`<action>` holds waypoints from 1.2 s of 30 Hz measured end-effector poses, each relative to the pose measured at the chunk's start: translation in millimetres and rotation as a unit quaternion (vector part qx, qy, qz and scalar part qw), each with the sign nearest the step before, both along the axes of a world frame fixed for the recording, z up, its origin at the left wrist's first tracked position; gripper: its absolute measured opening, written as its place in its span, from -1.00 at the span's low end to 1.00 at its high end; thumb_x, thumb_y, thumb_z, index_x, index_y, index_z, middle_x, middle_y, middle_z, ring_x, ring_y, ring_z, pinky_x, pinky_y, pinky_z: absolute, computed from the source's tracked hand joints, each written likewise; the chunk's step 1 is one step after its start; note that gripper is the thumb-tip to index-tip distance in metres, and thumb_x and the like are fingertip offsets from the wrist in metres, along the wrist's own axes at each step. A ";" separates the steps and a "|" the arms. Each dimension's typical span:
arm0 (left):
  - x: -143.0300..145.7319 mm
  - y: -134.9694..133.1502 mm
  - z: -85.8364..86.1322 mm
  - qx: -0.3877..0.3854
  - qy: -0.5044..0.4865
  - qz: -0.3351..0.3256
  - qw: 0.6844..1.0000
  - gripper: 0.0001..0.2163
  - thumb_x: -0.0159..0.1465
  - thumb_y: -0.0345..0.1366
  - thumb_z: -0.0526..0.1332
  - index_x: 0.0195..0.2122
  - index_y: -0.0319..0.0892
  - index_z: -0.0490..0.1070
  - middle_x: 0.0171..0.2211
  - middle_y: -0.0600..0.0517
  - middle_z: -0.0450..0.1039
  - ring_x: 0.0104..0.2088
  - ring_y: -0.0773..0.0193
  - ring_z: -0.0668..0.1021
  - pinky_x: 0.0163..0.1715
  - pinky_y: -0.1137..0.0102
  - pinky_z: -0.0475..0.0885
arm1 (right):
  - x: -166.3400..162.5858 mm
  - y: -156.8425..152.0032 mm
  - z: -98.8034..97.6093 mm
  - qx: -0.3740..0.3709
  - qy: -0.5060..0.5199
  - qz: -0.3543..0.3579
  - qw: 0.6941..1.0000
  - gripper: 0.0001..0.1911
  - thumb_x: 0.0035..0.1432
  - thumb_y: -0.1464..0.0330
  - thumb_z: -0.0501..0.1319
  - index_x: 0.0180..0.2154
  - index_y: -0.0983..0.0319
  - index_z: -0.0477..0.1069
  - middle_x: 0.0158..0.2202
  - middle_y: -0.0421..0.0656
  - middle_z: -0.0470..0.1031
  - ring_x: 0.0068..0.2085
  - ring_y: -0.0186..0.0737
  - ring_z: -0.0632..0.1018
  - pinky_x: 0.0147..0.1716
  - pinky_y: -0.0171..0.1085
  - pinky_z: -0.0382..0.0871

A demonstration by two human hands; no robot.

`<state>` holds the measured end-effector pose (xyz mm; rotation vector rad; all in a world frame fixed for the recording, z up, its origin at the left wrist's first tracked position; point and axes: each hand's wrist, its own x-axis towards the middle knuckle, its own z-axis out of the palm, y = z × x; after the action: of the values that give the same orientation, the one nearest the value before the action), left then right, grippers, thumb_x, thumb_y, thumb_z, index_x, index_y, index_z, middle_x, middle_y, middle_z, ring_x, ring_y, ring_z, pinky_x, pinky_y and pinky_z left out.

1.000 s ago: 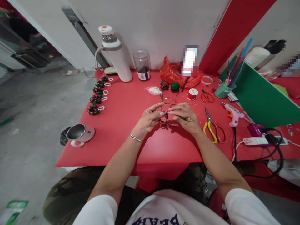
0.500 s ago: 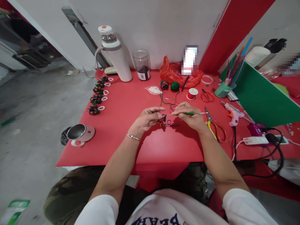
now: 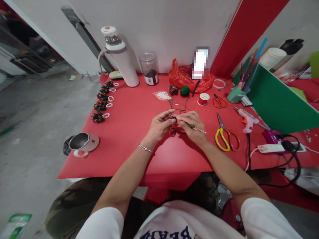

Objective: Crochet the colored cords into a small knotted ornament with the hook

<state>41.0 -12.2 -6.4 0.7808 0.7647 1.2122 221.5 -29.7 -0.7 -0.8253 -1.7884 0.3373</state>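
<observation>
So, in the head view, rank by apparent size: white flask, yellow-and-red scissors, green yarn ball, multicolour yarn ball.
White flask
Yellow-and-red scissors
Green yarn ball and multicolour yarn ball: too alike to rank

Looks smooth with a soft sheen across the red bench. Gleams as metal on the shaft of the green-handled tool, the bracelet and the blades of the scissors. Crinkles glossily, like thin plastic, in the red bag. Seems matt and fibrous in the yarn work and the green yarn ball; shines pearly on the white beads. Turns matt and concrete-like over the floor.
</observation>
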 end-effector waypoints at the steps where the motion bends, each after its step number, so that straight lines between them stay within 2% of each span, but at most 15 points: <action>1: 0.0 0.0 0.2 -0.003 0.001 0.002 1.000 -0.52 -0.07 -0.42 0.61 -0.07 -0.18 0.68 -0.41 0.03 0.60 -0.51 0.38 0.56 -0.62 0.55 0.29 | 0.2 -0.3 -0.3 0.014 -0.007 -0.008 1.000 -0.83 0.42 0.23 0.27 -0.08 0.01 0.66 -0.15 -0.17 0.72 -0.09 -0.12 0.62 0.00 -0.03 0.49; 7: 10.3 -5.1 0.6 -0.026 -0.021 0.046 0.998 -0.47 -0.05 -0.41 0.60 -0.01 -0.23 0.61 -0.53 0.12 0.55 -0.54 0.41 0.54 -0.51 0.53 0.39 | -5.4 -4.2 -9.5 0.083 -0.074 -0.082 0.990 -0.80 0.37 0.28 0.33 -0.01 0.00 0.65 -0.14 -0.13 0.70 -0.09 -0.07 0.56 -0.04 -0.04 0.51; 9: 14.2 -8.1 0.6 -0.038 -0.048 0.045 0.997 -0.46 0.00 -0.41 0.59 0.04 -0.22 0.59 -0.58 0.18 0.48 -0.63 0.47 0.43 -0.58 0.56 0.30 | -7.2 -5.5 -12.0 0.086 -0.098 -0.099 0.986 -0.77 0.36 0.27 0.33 0.02 -0.01 0.65 -0.11 -0.11 0.70 -0.07 -0.04 0.55 -0.03 -0.03 0.51; 11: 14.7 -9.9 1.0 -0.054 -0.070 0.025 0.996 -0.46 0.04 -0.40 0.57 0.08 -0.21 0.57 -0.64 0.25 0.38 -0.72 0.54 0.27 -0.69 0.57 0.12 | -6.3 -5.4 -12.9 0.089 -0.104 -0.098 0.986 -0.76 0.37 0.25 0.33 0.04 -0.02 0.65 -0.08 -0.10 0.70 -0.05 -0.03 0.56 0.00 -0.01 0.51; 14: 8.1 -8.6 2.6 -0.073 -0.088 -0.030 0.993 -0.46 0.04 -0.42 0.57 0.09 -0.21 0.57 -0.67 0.26 0.34 -0.77 0.57 0.16 -0.74 0.56 -0.04 | 0.6 -1.0 -11.3 0.099 -0.076 -0.049 0.991 -0.75 0.38 0.20 0.31 0.06 -0.05 0.64 -0.08 -0.13 0.71 -0.06 -0.06 0.58 -0.01 -0.02 0.51; 19: -9.5 -1.4 8.2 -0.082 -0.068 -0.094 0.990 -0.51 0.01 -0.49 0.55 0.01 -0.29 0.60 -0.60 0.15 0.49 -0.77 0.59 0.18 -0.75 0.56 -0.03 | 16.7 13.4 -4.8 0.056 -0.037 0.064 0.996 -0.75 0.38 0.12 0.28 0.02 -0.07 0.65 -0.09 -0.19 0.75 -0.08 -0.10 0.63 0.01 0.01 0.50; 23: -16.3 1.7 11.3 -0.079 -0.044 -0.094 0.991 -0.52 0.00 -0.49 0.54 -0.01 -0.31 0.62 -0.48 0.01 0.63 -0.75 0.62 0.18 -0.74 0.58 -0.01 | 25.1 19.8 -0.6 0.009 -0.059 0.080 0.995 -0.71 0.34 0.02 0.29 -0.06 -0.04 0.68 -0.08 -0.17 0.76 -0.05 -0.09 0.65 0.06 0.05 0.48; 26: -18.9 3.5 11.3 -0.080 -0.032 -0.089 0.992 -0.56 -0.02 -0.50 0.54 -0.06 -0.31 0.64 -0.41 -0.10 0.68 -0.75 0.64 0.16 -0.74 0.59 -0.04 | 29.4 20.8 2.1 -0.009 -0.052 0.093 0.994 -0.74 0.32 0.06 0.33 -0.05 -0.05 0.68 -0.06 -0.18 0.76 -0.02 -0.09 0.64 0.08 0.06 0.48; 32: -23.1 6.0 11.5 -0.072 -0.020 -0.100 0.992 -0.62 -0.03 -0.50 0.53 -0.13 -0.29 0.68 -0.45 -0.09 0.66 -0.75 0.63 0.18 -0.75 0.61 -0.05 | 33.4 20.3 7.2 -0.023 -0.020 0.116 0.993 -0.78 0.30 0.11 0.37 -0.05 -0.08 0.68 -0.09 -0.21 0.76 -0.02 -0.08 0.62 0.04 0.04 0.52; 36: -26.2 6.5 12.5 -0.065 -0.009 -0.125 0.990 -0.64 -0.05 -0.49 0.54 -0.17 -0.28 0.70 -0.50 -0.08 0.63 -0.72 0.58 0.27 -0.74 0.62 -0.05 | 37.3 17.2 14.4 -0.065 -0.002 0.123 0.990 -0.81 0.30 0.09 0.38 -0.11 -0.06 0.70 -0.18 -0.19 0.75 -0.02 -0.08 0.59 0.02 0.01 0.54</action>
<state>14.8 -5.8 6.1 0.7317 0.7012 0.9347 258.8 -12.5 13.7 -0.6968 -1.8907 0.6190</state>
